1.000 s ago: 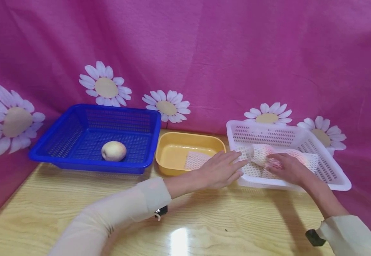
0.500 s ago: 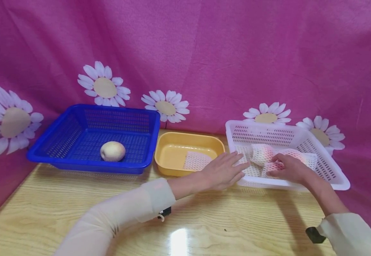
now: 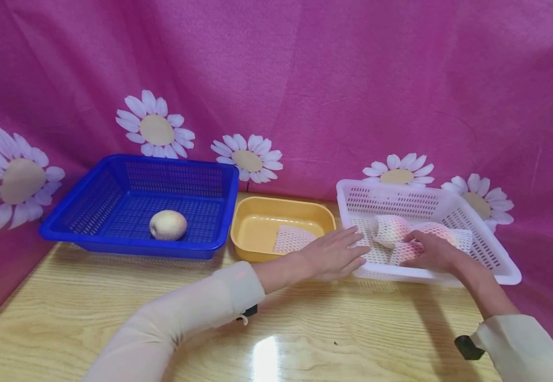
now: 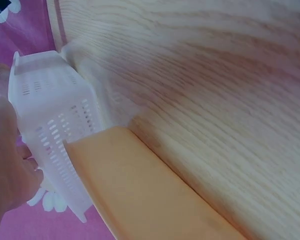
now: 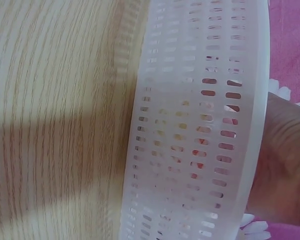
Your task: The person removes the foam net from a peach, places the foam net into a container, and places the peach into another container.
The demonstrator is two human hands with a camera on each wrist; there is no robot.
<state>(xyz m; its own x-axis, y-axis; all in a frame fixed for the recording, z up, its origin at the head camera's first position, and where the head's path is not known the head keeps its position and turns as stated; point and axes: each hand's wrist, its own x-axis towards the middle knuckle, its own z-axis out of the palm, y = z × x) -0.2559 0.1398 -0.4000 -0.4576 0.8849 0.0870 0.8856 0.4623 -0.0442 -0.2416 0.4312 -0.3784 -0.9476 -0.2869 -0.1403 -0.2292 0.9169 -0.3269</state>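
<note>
My right hand (image 3: 431, 252) reaches over the front rim into the white basket (image 3: 507, 276). Its fingers and thumb curl round the front peach (image 3: 409, 253), wrapped in white foam netting. Two more netted peaches lie close by, one to the left (image 3: 391, 231) and one behind (image 3: 440, 231), partly hidden by the hand. In the right wrist view the basket wall (image 5: 190, 130) screens the fingers. My left hand (image 3: 332, 254), fingers straight, lies across the yellow tub's right front corner, with its fingertips at the white basket's left rim.
The yellow tub (image 3: 252, 249) holds a flat foam net sleeve (image 3: 292, 239). At left stands a blue basket (image 3: 138, 248) with one bare, pale peach-like fruit (image 3: 168, 225). All three containers stand on a wooden table (image 3: 314, 339) before a pink flowered cloth (image 3: 305, 95).
The right hand's thumb has moved down and spread from the fingers at the front netted peach. The left hand has stayed almost in place, its sleeve slightly farther right.
</note>
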